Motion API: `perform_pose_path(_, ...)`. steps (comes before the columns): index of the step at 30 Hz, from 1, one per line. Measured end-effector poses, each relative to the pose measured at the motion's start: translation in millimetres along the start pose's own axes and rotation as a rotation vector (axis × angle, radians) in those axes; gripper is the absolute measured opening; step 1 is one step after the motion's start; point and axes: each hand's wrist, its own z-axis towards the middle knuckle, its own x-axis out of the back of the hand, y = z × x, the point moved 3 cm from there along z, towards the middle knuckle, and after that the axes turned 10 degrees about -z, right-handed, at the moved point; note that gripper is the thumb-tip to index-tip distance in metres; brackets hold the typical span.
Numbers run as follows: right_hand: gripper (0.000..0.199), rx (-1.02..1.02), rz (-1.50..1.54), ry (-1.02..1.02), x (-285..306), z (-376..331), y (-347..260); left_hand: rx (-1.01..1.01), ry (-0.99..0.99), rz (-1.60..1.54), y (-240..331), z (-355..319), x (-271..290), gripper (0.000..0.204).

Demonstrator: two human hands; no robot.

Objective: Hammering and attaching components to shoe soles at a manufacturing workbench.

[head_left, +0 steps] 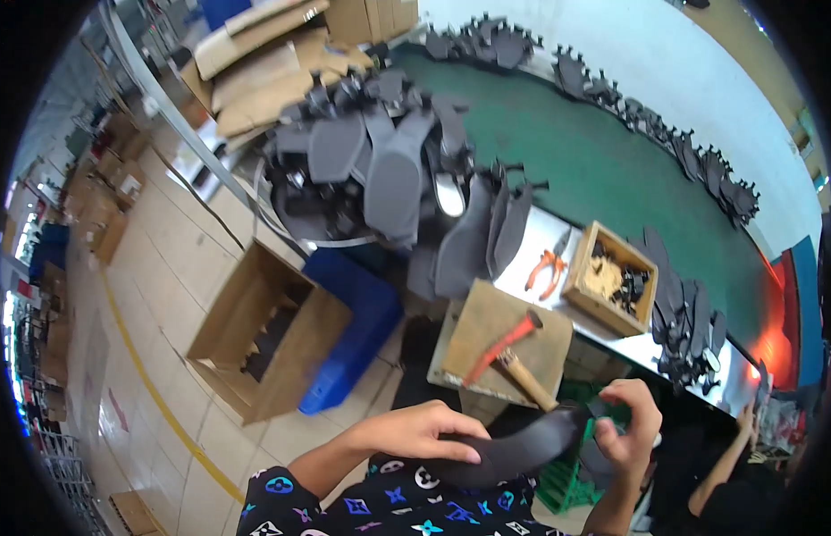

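Black sole [514,457] under the left hand [429,433], at five o'clock

Nearest, at six, the left hand's fingers lie close together, clamped over the sole's near end. Toward four, the right hand [628,424] curls its fingers by the far end, thumb apart; whether they pinch part of it, I cannot tell. A green crate [558,491] shows just below the sole. Farther off, between four and five, a red tool [514,334] and a wooden handle [530,381] lie on a board [478,313]. Blue bin [380,308] at seven; open cardboard box [326,357] at eight. At three, orange pliers [545,272] lie beside a wooden box [596,304] of small parts. Grey soles [393,188] heap up toward twelve. Beyond, a green belt [567,147] stretches from one to three.
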Motion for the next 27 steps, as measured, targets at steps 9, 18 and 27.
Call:
perform_pose_path(9, 0.02, -0.796, 0.333, 0.428, -0.7, -128.1, 99.3, -0.521, 1.147, 0.866, 139.4, -15.6, 192.5, 0.035)
perform_pose_path(18, 0.018, -0.916, 0.338, 0.51, 20.9, -163.0, 109.8, 0.048, 1.16, 1.732, 184.0, 21.4, 360.7, 0.028)
perform_pose_path(27, 0.038, -0.4, -0.857, 0.623, 87.5, -37.0, 218.8, -0.343, 1.046, 1.788, 164.1, 99.5, 163.8, 0.027)
